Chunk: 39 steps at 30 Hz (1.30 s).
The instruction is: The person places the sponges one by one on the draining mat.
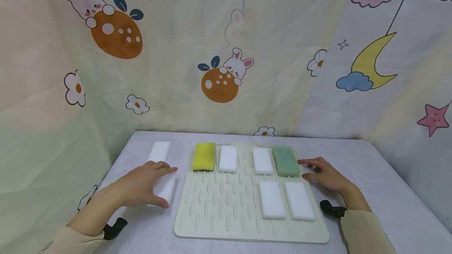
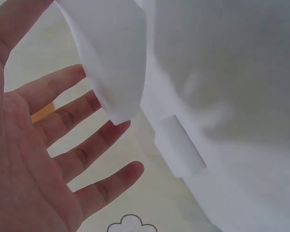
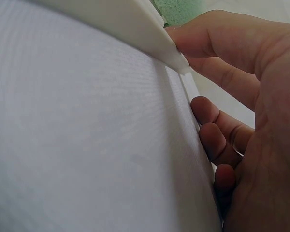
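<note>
My left hand (image 1: 143, 185) is over a white sponge (image 1: 167, 188) left of the mat, fingers and thumb spread around it. In the left wrist view, fingertips lie along this sponge's edge (image 2: 118, 67); a firm grip is not visible. A second white sponge (image 1: 159, 151) lies just beyond. At the mat's right edge, my right hand (image 1: 328, 177) touches the pale ridged mat (image 1: 226, 222) beside a green sponge (image 1: 286, 161), and its other fingers hang loosely curled in the right wrist view. The green sponge shows only partly there.
Along the mat's far side lie a yellow sponge (image 1: 204, 156) and two white sponges, one left (image 1: 228, 159) and one right (image 1: 263, 160). Nearer on the right are two more white sponges (image 1: 272, 200). A printed cloth (image 1: 176, 69) hangs behind the white-covered table (image 1: 367, 175).
</note>
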Motion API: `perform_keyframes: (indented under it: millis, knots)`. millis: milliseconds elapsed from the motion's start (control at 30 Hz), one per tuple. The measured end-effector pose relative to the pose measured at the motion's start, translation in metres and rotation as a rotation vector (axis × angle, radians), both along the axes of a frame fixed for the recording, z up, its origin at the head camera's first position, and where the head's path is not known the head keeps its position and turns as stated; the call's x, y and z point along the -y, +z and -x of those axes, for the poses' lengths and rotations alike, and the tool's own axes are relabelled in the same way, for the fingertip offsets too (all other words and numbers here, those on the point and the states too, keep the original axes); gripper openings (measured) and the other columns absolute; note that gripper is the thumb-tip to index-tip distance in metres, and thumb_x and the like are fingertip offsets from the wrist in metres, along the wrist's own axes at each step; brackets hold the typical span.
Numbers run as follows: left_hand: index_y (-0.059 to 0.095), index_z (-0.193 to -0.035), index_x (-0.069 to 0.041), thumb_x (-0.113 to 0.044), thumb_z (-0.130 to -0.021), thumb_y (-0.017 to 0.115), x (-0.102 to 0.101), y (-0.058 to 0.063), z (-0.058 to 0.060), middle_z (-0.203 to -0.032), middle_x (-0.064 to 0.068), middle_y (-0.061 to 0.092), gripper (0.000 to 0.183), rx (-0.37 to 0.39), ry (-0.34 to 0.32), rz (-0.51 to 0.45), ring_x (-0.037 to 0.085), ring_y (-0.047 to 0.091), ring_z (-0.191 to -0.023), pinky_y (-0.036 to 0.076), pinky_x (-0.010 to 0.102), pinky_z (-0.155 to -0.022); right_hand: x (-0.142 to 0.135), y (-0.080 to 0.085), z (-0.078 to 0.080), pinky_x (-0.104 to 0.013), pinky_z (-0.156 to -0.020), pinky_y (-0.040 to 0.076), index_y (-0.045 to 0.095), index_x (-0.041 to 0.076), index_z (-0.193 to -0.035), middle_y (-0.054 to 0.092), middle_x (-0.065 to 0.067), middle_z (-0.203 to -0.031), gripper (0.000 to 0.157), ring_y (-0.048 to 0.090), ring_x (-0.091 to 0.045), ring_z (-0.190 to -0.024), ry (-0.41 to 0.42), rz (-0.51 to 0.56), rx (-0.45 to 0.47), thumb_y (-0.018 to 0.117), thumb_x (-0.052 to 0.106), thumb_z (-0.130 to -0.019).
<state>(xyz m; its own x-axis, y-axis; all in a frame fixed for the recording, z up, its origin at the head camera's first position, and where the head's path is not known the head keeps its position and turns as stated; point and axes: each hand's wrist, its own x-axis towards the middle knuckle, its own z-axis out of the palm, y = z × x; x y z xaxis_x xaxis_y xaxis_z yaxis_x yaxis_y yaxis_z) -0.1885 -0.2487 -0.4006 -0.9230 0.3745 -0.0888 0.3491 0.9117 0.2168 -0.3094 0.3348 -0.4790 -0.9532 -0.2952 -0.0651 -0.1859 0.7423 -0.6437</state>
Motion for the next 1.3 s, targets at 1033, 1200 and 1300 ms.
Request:
perform_keyframes:
  millis: [1033, 1200, 1300]
  knots:
    - [0.054, -0.151, -0.016, -0.073, -0.063, 0.086, -0.052, -0.012, 0.015, -0.148, 0.005, 0.057, 0.11, 0.008, -0.06, -0.019, 0.029, 0.054, -0.13, 0.049, 0.051, -0.106, 0.0, 0.0, -0.001, -0.037, -0.087, 0.04, 0.063, 0.014, -0.143, 0.05, -0.02, -0.133, 0.058, 0.047, -0.03, -0.113, 0.004, -0.002, -0.004, 0.078, 0.035, -0.091]
    - [0.055, -0.15, -0.016, -0.075, -0.063, 0.085, -0.058, -0.013, 0.017, -0.148, 0.003, 0.057, 0.109, 0.009, -0.07, -0.017, 0.028, 0.055, -0.129, 0.05, 0.049, -0.105, 0.0, -0.002, 0.0, -0.037, -0.087, 0.04, 0.064, 0.014, -0.143, 0.051, -0.019, -0.132, 0.057, 0.047, -0.029, -0.113, 0.009, 0.002, -0.015, 0.078, 0.033, -0.091]
    - [0.055, -0.15, -0.017, -0.074, -0.064, 0.084, -0.062, -0.015, 0.018, -0.148, 0.002, 0.057, 0.107, 0.002, -0.083, -0.018, 0.027, 0.055, -0.128, 0.05, 0.048, -0.105, -0.001, -0.002, 0.001, -0.036, -0.086, 0.039, 0.064, 0.015, -0.143, 0.051, -0.019, -0.131, 0.056, 0.047, -0.028, -0.111, 0.004, 0.003, -0.016, 0.078, 0.033, -0.091]
